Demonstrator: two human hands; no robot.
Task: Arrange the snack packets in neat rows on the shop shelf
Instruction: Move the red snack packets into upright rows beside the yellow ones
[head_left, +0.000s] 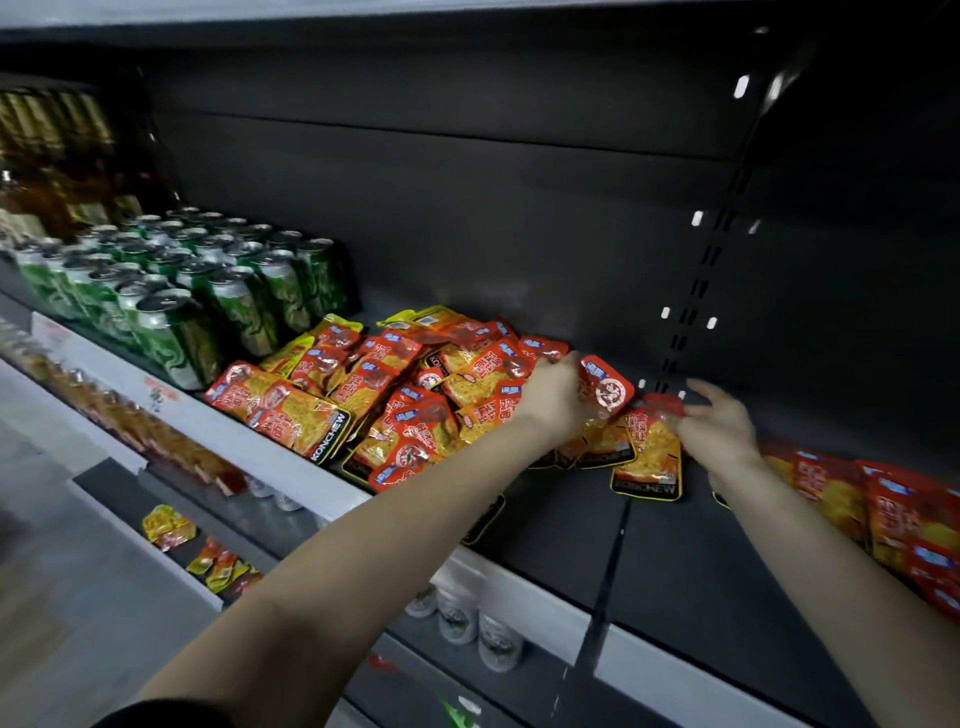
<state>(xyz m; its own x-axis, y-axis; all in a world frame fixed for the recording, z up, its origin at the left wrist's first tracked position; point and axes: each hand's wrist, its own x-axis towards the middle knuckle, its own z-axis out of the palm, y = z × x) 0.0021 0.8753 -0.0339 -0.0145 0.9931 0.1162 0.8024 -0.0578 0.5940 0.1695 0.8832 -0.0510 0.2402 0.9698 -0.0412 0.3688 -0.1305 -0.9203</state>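
Evidently 1 packet (605, 387) is being pinched off the heap (395, 395) by the left hand (556, 397) for sorting, while a neighbouring packet (649, 457) is being steadied by the right hand (722, 428), grip unclear.

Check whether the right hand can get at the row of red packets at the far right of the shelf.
Probably yes. The row of red packets lies uncovered on the shelf right beside the right hand, nothing between them, though that hand touches another packet.

The dark shelf (675, 561) carries green cans (208, 291) at left — beside them, heaped snack packets (395, 395).
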